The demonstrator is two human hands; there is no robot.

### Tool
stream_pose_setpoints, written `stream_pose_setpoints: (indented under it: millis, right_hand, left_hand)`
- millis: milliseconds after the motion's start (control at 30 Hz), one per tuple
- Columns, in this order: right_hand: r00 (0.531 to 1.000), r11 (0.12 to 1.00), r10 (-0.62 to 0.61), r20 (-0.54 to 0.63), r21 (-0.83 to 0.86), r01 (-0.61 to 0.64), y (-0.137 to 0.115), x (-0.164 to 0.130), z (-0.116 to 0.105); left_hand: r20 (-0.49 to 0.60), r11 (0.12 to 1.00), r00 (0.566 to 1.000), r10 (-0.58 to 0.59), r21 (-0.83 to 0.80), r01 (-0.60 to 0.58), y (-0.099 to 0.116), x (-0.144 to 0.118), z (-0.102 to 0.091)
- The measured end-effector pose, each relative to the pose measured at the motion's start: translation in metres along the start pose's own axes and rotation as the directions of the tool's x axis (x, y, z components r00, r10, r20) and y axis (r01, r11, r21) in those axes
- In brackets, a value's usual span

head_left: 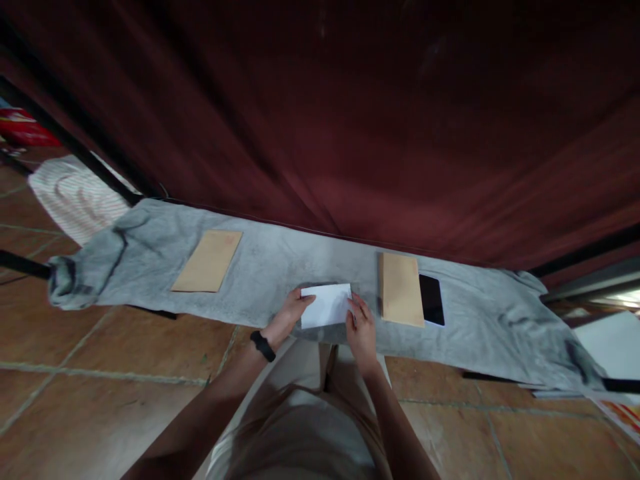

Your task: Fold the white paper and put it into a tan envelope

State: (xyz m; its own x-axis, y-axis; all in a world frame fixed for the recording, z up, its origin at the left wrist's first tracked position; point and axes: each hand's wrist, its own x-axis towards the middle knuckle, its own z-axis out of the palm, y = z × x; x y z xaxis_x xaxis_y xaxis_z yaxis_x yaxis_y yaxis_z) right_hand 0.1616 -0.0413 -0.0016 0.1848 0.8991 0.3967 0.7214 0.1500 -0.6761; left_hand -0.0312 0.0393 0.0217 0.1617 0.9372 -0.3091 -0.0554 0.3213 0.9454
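Note:
A white sheet of paper (325,307) is held low over the grey cloth, near its front edge. My left hand (294,309) grips the paper's left edge, thumb on top. On the other side my right hand (361,327) has its fingers closed on the right edge. To the right lies a stack of brown envelopes (403,290), and a dark-screened tablet (432,300) is partly under it. Farther left, a single flat brown envelope (207,261) rests on the cloth.
The grey cloth (280,253) covers a long narrow surface. Behind it hangs a dark red curtain (320,147). Black metal bars (23,264) stick out at the ends. A striped cloth (83,197) is at the left, white boards (613,343) at the right, over a tiled floor (125,347).

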Motion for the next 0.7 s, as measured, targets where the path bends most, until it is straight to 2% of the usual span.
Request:
stream_pose_setpoints:
  millis: [67,167,267,333,467,567,700]
  right_hand:
    - [1.0,1.0,-0.007,0.023,-0.007,0.007,0.008,0.004,0.001]
    - [0.994,0.997,-0.071,0.082,-0.01,0.072,0.009,0.005,0.005]
    - [0.982,0.99,-0.128,0.138,-0.038,0.134,0.004,0.005,0.013]
    - [0.975,0.984,-0.142,0.169,-0.082,0.158,0.0,0.005,0.019]
    - [0.968,0.97,-0.123,0.219,-0.18,0.164,-0.003,0.005,0.03]
    - [0.965,0.958,-0.099,0.241,-0.241,0.158,-0.002,0.003,0.034]
    - [0.963,0.939,-0.098,0.25,-0.298,0.173,-0.002,0.0,0.037]
  left_hand:
    - [-0.039,0.996,0.998,0.058,0.077,-0.055,-0.002,0.011,-0.001]
    - [-0.072,0.944,0.984,0.162,0.303,-0.133,-0.005,0.03,0.0]
    - [-0.007,0.865,0.976,0.219,0.464,-0.191,-0.009,0.046,-0.003]
    - [0.045,0.842,0.976,0.215,0.497,-0.209,-0.012,0.053,-0.007]
    - [0.082,0.778,0.975,0.206,0.59,-0.214,-0.015,0.057,-0.011]
    - [0.071,0.655,0.952,0.298,0.71,-0.258,-0.016,0.048,-0.007]
    - [0.113,0.393,0.839,0.532,0.844,-0.364,-0.024,0.019,0.002]
